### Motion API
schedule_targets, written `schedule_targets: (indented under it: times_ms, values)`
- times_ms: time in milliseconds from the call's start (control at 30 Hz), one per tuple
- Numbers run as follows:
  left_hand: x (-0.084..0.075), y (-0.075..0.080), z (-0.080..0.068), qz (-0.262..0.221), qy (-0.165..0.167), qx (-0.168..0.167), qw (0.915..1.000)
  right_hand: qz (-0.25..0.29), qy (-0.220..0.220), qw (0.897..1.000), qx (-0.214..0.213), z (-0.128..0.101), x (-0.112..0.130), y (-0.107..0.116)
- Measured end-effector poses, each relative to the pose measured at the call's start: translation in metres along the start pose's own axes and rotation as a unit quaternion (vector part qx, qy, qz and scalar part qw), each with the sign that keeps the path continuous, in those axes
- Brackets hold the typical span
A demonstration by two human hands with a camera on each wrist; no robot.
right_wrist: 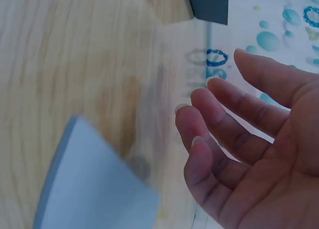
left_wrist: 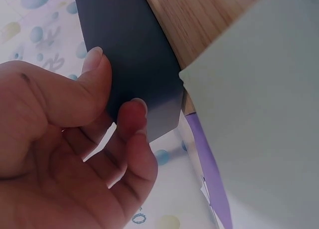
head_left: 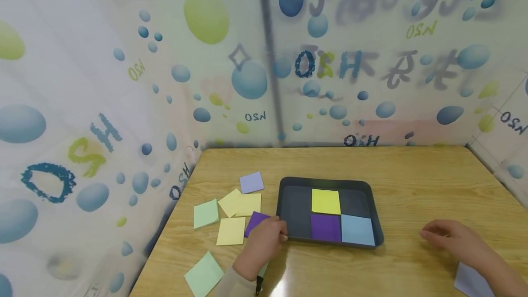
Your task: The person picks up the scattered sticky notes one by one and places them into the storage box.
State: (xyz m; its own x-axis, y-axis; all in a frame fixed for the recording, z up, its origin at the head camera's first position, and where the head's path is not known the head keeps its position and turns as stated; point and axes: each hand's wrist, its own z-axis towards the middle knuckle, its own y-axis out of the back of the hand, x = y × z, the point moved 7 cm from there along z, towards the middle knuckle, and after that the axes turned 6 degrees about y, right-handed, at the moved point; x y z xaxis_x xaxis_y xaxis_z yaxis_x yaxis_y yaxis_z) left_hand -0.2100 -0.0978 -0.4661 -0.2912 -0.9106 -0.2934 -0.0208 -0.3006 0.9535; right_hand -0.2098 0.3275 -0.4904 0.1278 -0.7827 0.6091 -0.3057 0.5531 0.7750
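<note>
- Toward 8 o'clock of the dark tray (head_left: 294, 205), the left hand (head_left: 264, 238) meets its left wall on the desk (head_left: 416, 178).
- The left grip is nearly closed, thumb and bent fingers on that wall, and seems to pinch it; the far side of the hold is hidden.
- From this hand the tray's middle lies between 2 and 3 o'clock, its long axis running roughly from 9 to 3.
- The right hand (head_left: 458, 238), well apart, has the tray toward 9 or 10 o'clock; its grip is loose, fingers half bent, holding nothing. The left is plainly nearer.
- In the tray, a yellow pad (head_left: 326, 201) sits toward 12 o'clock, a purple pad (head_left: 326, 227) toward 6, and a light-blue pad (head_left: 357, 230) toward 4.
- Just past the left knuckles, toward 11 o'clock, another purple note (head_left: 254, 222) lies partly covered.
- A lilac note (head_left: 471, 283) lies toward 5 o'clock of the right hand.
</note>
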Motion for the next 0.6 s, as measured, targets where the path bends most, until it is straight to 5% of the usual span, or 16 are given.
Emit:
schedule_targets:
  times_ms: [600]
  values:
    - [-0.001,0.001,0.0,-0.007,-0.004,0.007,0.9999,-0.071,-0.071,0.995,-0.001,-0.032,-0.053,0.009]
